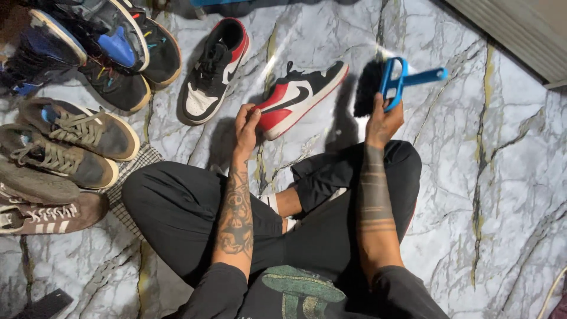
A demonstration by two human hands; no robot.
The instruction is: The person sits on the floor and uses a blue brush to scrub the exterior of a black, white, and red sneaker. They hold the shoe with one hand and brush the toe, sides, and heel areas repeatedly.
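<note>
A red, white and black sneaker lies on its side on the marble floor in front of my crossed legs. My left hand touches its heel end with the fingertips. Its matching sneaker stands upright a little to the left, apart from my hands. My right hand is raised to the right of the shoe and grips a blue-handled brush with black bristles, held above the floor.
Several other shoes crowd the left side: dark blue ones at the top left, grey suede ones and a brown one below. A checked cloth lies under my left knee. A grey ledge runs along the top right.
</note>
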